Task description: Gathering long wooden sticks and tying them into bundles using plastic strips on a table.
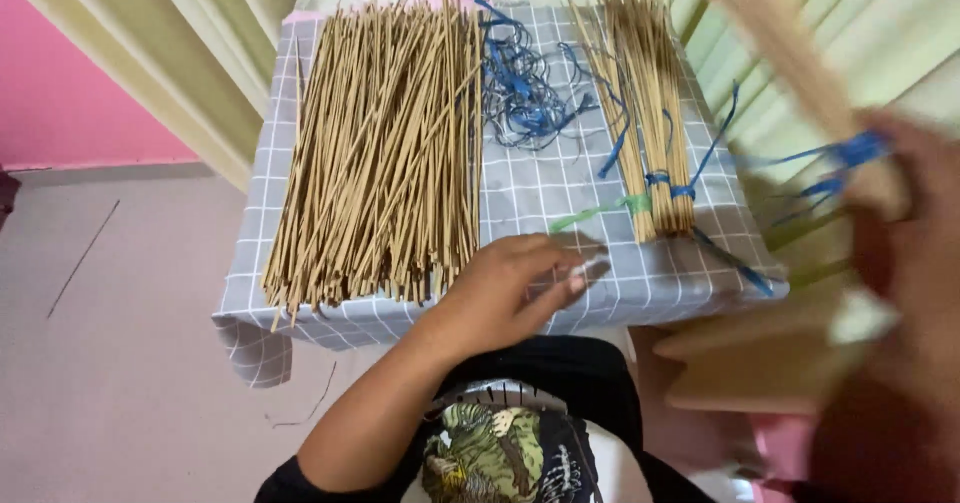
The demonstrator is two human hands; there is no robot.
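Observation:
My left hand (515, 288) rests at the near edge of a small table covered by a grey checked cloth (540, 188), fingers loosely apart, holding nothing, beside a big loose pile of thin tan sticks (385, 153). My right hand (900, 233), blurred and close to the camera at the right, grips a bundle of sticks tied with blue string (800, 53) that slants up to the top edge. Two tied bundles (650, 113) lie on the right of the cloth, bound with blue and green string.
A tangle of blue strings (520, 88) lies between the pile and the bundles. Pale green curtain (870, 33) hangs at the right, a cream curtain (190, 53) and pink wall (70, 93) at the left. Grey floor (120, 343) lies below.

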